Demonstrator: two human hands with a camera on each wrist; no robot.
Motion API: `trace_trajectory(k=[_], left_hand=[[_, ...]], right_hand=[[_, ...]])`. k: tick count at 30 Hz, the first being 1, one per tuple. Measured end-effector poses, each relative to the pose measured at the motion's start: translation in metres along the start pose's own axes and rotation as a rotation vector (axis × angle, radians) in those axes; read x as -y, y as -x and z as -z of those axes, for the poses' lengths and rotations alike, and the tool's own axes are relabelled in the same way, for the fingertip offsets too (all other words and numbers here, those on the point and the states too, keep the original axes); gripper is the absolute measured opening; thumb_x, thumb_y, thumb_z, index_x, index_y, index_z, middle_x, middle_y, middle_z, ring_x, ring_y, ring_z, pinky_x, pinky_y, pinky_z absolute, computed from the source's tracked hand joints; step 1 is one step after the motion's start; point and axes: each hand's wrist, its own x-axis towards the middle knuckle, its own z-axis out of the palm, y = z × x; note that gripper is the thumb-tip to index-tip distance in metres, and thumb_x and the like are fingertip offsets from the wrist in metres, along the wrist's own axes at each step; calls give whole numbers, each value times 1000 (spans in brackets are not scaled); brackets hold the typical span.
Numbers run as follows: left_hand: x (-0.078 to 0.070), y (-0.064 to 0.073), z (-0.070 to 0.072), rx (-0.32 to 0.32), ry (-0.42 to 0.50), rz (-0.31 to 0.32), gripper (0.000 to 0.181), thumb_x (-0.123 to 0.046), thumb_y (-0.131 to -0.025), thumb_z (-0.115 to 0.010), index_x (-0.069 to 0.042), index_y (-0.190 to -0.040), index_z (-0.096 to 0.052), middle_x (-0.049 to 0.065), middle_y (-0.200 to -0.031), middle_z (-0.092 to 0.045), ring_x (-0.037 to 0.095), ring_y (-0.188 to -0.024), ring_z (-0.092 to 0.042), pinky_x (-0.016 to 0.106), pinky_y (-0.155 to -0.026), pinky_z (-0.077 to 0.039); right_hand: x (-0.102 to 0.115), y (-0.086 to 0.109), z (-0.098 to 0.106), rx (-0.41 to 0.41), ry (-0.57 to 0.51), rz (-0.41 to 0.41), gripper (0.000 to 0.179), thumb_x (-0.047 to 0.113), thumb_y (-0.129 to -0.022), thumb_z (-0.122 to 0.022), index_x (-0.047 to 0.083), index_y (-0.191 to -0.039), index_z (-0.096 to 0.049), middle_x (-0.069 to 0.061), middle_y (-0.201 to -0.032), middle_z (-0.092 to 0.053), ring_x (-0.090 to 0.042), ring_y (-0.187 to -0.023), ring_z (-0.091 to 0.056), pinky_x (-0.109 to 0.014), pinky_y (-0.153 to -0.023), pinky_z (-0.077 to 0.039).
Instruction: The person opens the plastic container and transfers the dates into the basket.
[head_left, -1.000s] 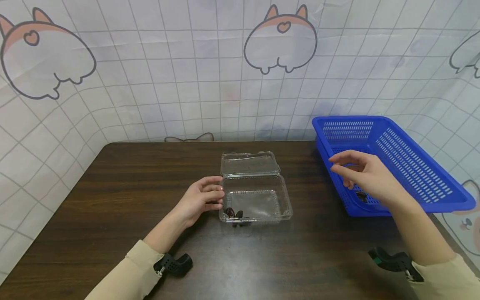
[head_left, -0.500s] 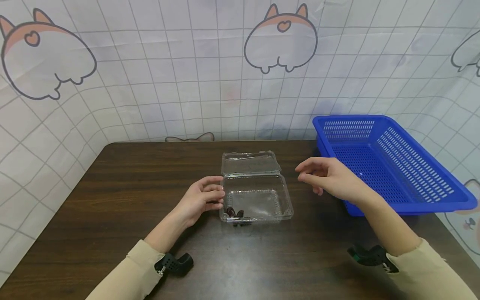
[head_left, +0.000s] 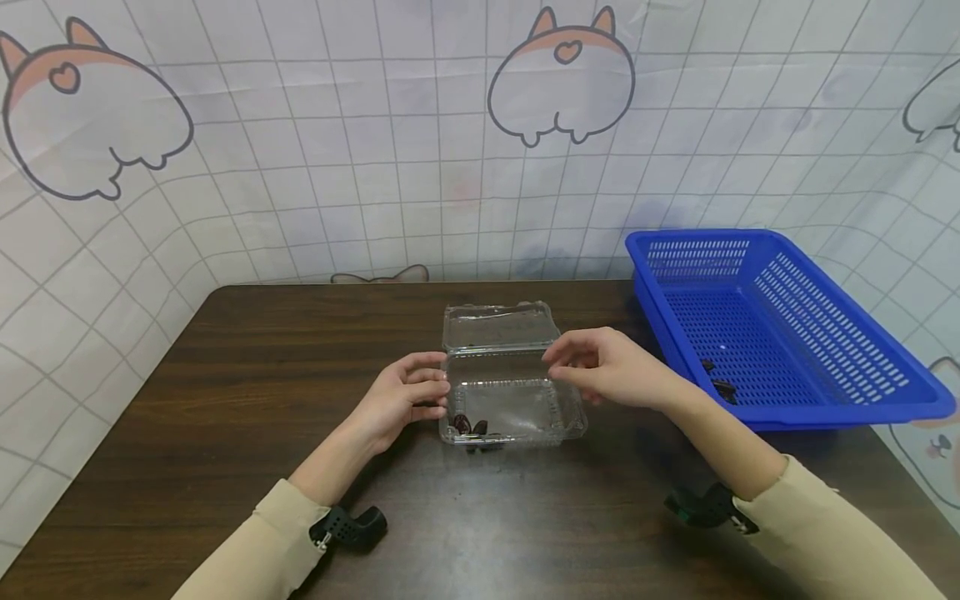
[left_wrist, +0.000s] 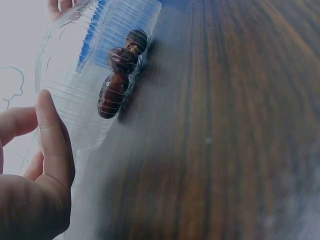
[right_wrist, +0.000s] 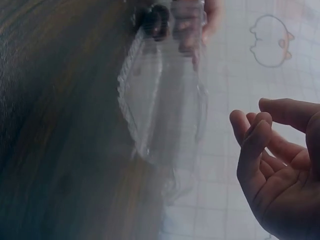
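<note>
A clear hinged plastic box (head_left: 517, 400) stands on the table with its lid (head_left: 501, 327) tipped back. Dark brown, glossy dates (head_left: 470, 426) lie in its near left corner; through the plastic wall, the left wrist view shows these dates (left_wrist: 115, 92) close up. My left hand (head_left: 401, 400) rests its fingertips against the box's left side, fingers only slightly bent. Over the box's right edge hovers my right hand (head_left: 603, 367), fingers loosely bent. In the right wrist view that hand (right_wrist: 280, 165) shows a gap between thumb and fingers, with nothing in it.
A blue slotted basket (head_left: 780, 414) stands at the right, part of it past the table's edge. A few dark pieces (head_left: 723, 389) lie in its near left corner. Behind the brown wooden table (head_left: 285, 350) hangs a white checked cloth (head_left: 337, 150) with cartoon drawings.
My right hand has moved left from over the basket to the box's right edge, uncovering the dark pieces in the basket. My left hand and the box have stayed put.
</note>
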Motion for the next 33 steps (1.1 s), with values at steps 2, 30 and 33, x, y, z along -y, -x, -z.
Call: trace_trajectory(k=[2,30,33], left_hand=[[0,0,0,1,2,2,51,3,-98,-65,2,-145,-46,6,-103,-63,16,-78,-66,30,-71,-62],[-1,-1,-1,-7,-6,4,51,3,-98,-66,1,-145,-47,6,-103,-63,17,-78,-66,30,-70,-61],[-2,0,-1,-2,3,5,51,3,-98,-66,2,-145,-46,5,-103,-63,16,-77,-66,29,-70,-61]], right_hand=[[1,-2,-4,14,17,1,18,17,-100,-69,11,-118,-71,-9,-103,-70,-22,-57,-57,-42,-52,-54],[-1,-37,-53,231,-18,14,22,13,-99,-68,1,-119,-70,-7,-103,-71,-20,-64,-66,-38,-59,-59],[-1,-40,-58,245,13,22,22,12,-99,-68,2,-119,-70,-5,-102,-72,-19,-64,-67,-37,-60,-59]])
